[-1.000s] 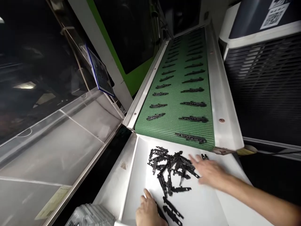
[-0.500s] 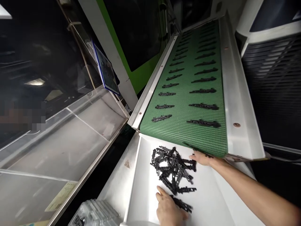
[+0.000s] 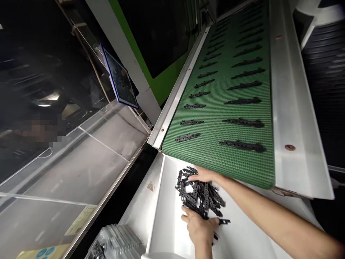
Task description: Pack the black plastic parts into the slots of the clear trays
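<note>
A loose heap of slim black perforated plastic strips (image 3: 192, 196) lies in a white tray (image 3: 168, 216) at the lower middle. My left hand (image 3: 199, 228) is at the near edge of the heap, fingers and thumb spread against the strips. One strip pokes out to the right beside its thumb. Across the far side of the heap reaches my right hand (image 3: 205, 175), its fingers stretched out over the top strips, just below the belt's end. Neither hand visibly grips a strip; parts of the fingertips are hidden among the pieces.
A green conveyor belt (image 3: 207, 144) carries two rows of similar strips between metal side rails (image 3: 299, 118). Clear ribbed plastic trays (image 3: 115, 241) stand at the lower left, near a transparent sloped cover (image 3: 88, 162). A blue-framed panel (image 3: 120, 77) hangs beyond it.
My right hand has moved left from the tray's right side onto the heap. My left hand has shifted slightly up and right. The strips are bunched closer together, and the view has shifted.
</note>
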Available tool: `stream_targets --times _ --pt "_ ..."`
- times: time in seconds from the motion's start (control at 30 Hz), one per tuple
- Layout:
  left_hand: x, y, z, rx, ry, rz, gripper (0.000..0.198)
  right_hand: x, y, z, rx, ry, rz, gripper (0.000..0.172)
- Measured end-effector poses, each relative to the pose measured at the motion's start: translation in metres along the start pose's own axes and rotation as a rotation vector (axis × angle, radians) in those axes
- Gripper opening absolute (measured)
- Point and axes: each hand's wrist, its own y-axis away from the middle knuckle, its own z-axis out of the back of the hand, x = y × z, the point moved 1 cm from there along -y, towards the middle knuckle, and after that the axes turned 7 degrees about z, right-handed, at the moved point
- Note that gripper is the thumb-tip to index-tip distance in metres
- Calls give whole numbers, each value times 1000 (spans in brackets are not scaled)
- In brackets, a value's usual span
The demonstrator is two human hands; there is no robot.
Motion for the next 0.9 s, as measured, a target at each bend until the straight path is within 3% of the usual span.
stream_targets --times 0.07,0.2,0.27,0.4,0.5,0.57,0.63,0.7,0.8,0.9 --pt "-18 0 -5 -46 16 -7 120 12 -1 -25 12 41 -70 75" --pt "-34 3 -7 -71 127 -89 83 28 28 -58 39 39 -154 49" --pt "-31 7 -5 -52 191 -143 75 30 42 -58 39 -19 -170 40" --pt "-26 30 7 -32 306 -257 82 38 65 -41 -41 -182 -186 43" --pt "-21 72 24 -7 424 -366 85 64 99 -30 -62 -289 -176 51" --pt "-6 111 40 17 484 -431 89 92 133 -28 -81 -339 -169 54" --pt "26 151 55 9 493 -470 98 124 170 -34 -161 -354 -160 52" --pt "77 189 62 8 468 -424 103 156 207 -55 -142 -250 -164 50" --pt "182 242 49 -20 343 -173 104 196 263 -126 166 -171 -126 47" --pt "291 279 14 -78 191 195 96 227 316 -227 583 -163 -3 36"
